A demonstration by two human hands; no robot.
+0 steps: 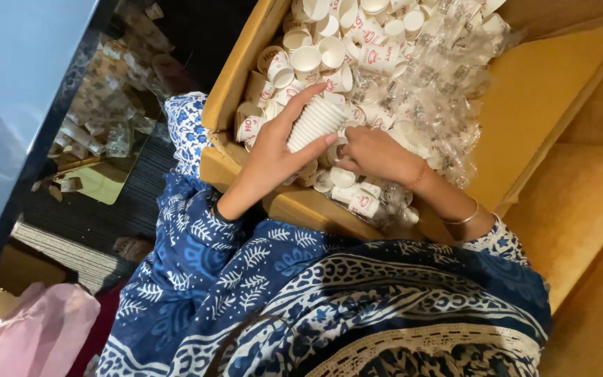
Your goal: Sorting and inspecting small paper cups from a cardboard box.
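Observation:
My left hand (273,150) grips a stack of white paper cups (315,122), nested and lying slanted, with the forefinger stretched along its top and the thumb under it. My right hand (375,153), with a thin bangle on the wrist, rests just right of the stack's lower end. Its fingers curl around a single paper cup (331,150) that touches the stack. Both hands are inside a large cardboard box (546,91) filled with several loose white cups with red print (329,49) and crumpled clear plastic sleeves (434,91).
The box stands on a mustard-yellow cushion (581,209). My lap in blue and white patterned cloth (280,293) fills the foreground. A dark glass-topped table (36,91) stands at the left, with pink fabric (36,335) at the lower left.

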